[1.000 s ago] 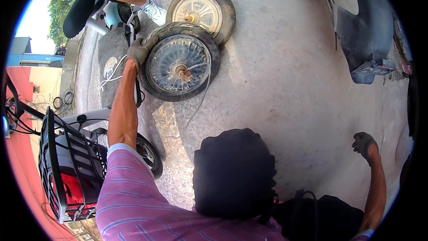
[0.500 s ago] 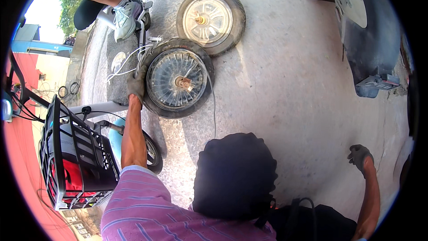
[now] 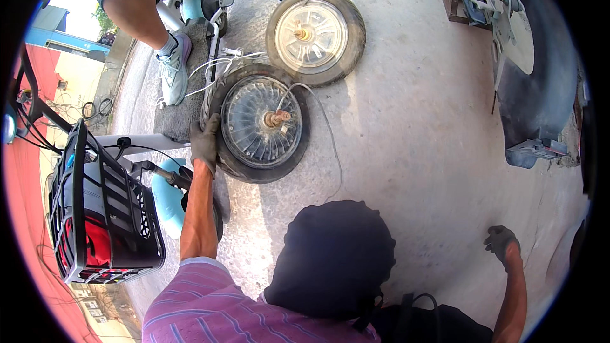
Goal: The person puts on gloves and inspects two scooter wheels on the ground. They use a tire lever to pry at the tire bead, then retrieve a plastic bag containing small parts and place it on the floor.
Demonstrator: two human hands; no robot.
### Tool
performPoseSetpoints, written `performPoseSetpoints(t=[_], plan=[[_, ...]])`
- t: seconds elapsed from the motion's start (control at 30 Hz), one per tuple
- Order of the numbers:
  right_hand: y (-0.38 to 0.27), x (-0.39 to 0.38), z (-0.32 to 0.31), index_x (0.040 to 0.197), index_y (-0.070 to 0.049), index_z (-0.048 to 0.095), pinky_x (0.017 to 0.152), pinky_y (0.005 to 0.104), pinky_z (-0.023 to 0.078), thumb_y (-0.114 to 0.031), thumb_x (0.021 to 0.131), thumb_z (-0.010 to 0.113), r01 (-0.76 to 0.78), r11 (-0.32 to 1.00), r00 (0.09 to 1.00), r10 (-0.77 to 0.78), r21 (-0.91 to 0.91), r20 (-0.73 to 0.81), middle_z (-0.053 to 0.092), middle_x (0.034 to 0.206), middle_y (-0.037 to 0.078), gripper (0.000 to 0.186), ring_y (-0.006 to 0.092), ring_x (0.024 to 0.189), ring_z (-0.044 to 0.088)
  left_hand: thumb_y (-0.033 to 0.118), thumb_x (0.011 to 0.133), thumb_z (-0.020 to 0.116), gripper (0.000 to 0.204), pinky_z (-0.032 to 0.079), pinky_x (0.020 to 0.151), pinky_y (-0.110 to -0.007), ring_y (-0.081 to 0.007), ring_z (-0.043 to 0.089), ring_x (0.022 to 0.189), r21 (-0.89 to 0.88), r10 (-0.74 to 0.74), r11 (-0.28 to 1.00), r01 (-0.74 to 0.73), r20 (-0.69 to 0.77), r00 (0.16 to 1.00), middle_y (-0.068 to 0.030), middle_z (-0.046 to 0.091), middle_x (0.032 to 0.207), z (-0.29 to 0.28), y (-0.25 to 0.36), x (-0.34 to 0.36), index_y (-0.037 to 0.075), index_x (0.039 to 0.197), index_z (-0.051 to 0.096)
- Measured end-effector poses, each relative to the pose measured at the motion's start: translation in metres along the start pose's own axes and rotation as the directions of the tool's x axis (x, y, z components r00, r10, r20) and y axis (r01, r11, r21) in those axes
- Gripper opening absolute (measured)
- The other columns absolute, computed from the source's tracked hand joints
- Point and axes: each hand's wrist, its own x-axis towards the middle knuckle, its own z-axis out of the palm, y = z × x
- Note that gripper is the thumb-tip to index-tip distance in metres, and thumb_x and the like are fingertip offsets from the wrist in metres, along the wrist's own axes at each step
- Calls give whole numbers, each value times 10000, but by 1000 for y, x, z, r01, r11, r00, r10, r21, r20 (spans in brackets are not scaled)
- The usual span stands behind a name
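My left hand [image 3: 204, 142], in a grey work glove, is closed on the left edge of the near hub-motor wheel [image 3: 235, 132], gripping its black tyre. That wheel is tilted, its rusty axle [image 3: 277, 118] pointing up and to the right. From the axle a thin grey cable [image 3: 333, 146] curves down to the right. Just beyond, a second wheel [image 3: 321, 57] with a dusty metal hub lies beside the first one. Off to the right, my gloved right hand [image 3: 503, 242] hangs above the concrete, fingers loosely bent and apart, with nothing in it.
A black basket [image 3: 79, 216] on a scooter is at my left. Another person's shoe [image 3: 173, 70] rests on the scooter's grey footboard [image 3: 187, 111], near white cables [image 3: 222, 60]. A dark vehicle body panel [image 3: 540, 82] stands at right. A dark rounded shape [image 3: 333, 257] blocks the lower middle.
The wheel in my left hand has tilted, its axle now leaning right. The view has shifted a little. The other person's leg and shoe have moved. My right hand stays apart from the wheels.
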Motion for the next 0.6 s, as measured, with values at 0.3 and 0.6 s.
performPoseSetpoints(t=[0.3, 0.6], plan=[[20, 11, -4, 1269, 27, 619, 630, 328, 543, -181, 1052, 475, 4, 1000, 1000, -4, 2, 23, 747, 891, 158, 333, 208, 696, 703, 206, 1039, 644, 441, 563, 979, -340, -218, 686, 1106, -686, -128, 609, 399, 411, 902, -148, 674, 1293, 1, 36, -18, -43, 1388, 542], [12, 5, -4, 1294, 31, 616, 642, 328, 549, -188, 1060, 462, 17, 1000, 999, -16, -14, 29, 755, 910, 164, 356, 212, 707, 709, 472, 921, 751, 834, 434, 1128, -386, -322, 583, 1322, -443, 131, 895, -45, 165, 978, -238, 594, 1442, 20, 35, -33, -39, 1511, 459]])
